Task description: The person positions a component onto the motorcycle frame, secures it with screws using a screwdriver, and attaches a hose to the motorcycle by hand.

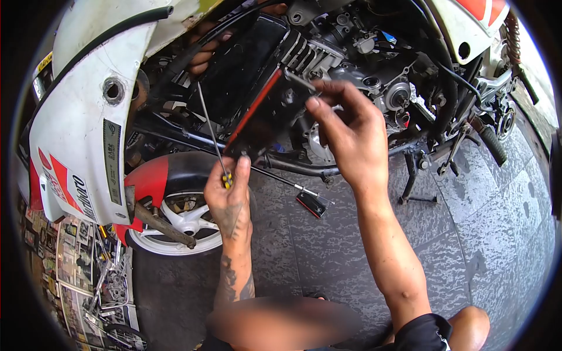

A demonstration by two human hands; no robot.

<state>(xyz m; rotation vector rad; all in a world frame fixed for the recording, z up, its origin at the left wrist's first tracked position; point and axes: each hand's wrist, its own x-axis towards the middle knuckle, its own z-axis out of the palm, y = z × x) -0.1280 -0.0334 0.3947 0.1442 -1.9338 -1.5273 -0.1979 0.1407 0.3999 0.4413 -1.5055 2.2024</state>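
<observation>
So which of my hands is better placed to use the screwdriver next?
Probably your left hand: it has the screwdriver, shaft pointing away from you. It also pinches one end of the red-edged dark panel, but your right hand holds the other end and could perhaps support it alone.

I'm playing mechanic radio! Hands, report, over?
Left hand: screwdriver, red-edged panel. Right hand: pinching panel's far end. Panel: held up before engine. Another person's fingers beyond.
</observation>
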